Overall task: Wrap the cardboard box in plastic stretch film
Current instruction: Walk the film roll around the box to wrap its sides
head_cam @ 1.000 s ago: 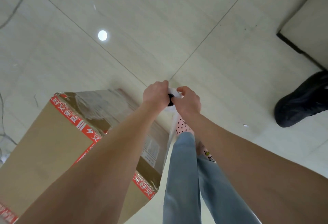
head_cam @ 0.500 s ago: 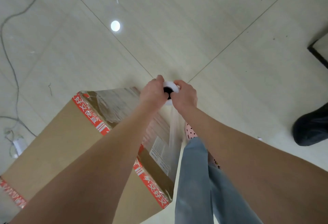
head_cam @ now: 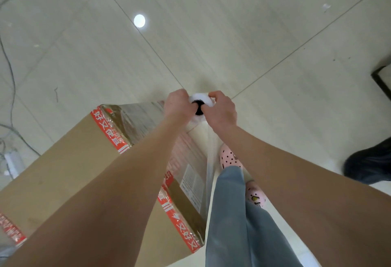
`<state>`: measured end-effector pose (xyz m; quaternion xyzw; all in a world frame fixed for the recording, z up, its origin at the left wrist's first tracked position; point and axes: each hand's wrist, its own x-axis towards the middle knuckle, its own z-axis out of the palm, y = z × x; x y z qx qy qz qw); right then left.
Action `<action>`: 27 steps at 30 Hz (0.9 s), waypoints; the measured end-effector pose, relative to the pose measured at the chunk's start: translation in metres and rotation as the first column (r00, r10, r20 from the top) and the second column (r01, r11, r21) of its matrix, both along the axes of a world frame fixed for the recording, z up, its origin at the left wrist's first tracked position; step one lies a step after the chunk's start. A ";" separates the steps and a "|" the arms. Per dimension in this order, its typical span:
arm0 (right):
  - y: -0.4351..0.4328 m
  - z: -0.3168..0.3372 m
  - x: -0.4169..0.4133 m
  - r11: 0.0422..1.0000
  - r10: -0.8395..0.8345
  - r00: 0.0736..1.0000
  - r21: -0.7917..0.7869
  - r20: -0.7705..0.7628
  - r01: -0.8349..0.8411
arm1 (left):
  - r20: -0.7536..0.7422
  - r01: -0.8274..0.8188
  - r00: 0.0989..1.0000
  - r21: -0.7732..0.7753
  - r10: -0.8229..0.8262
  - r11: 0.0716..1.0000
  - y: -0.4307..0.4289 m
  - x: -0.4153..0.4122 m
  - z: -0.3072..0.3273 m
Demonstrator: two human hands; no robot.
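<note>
A tall brown cardboard box (head_cam: 69,173) with red printed tape along its edges stands on the floor at lower left. Clear stretch film (head_cam: 208,159) covers its far and right sides and runs up to a white film roll (head_cam: 198,109) held upright beyond the box's far right corner. My left hand (head_cam: 177,105) grips the roll's left side. On the other side, my right hand (head_cam: 222,111) clasps it. The roll's dark core hole shows between them. Most of the roll is hidden by my hands.
Pale tiled floor all around. Grey cables (head_cam: 10,76) and a white power strip (head_cam: 12,164) lie at the left. Another person's black shoe (head_cam: 368,166) is at the right edge. My jeans (head_cam: 232,214) and pink spotted slippers (head_cam: 229,159) are beside the box.
The box has shifted right and nearer in view as I stepped around it. My hands with the roll stay together, and the film sheet along the box's right side has lengthened.
</note>
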<state>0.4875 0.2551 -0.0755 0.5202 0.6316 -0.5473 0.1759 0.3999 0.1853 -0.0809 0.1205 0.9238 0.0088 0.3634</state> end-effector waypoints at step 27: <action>0.007 -0.003 -0.080 0.967 0.256 0.967 -0.008 0.001 -0.256 | -0.035 0.141 0.990 0.045 -0.139 0.989 -0.006 -0.069 0.010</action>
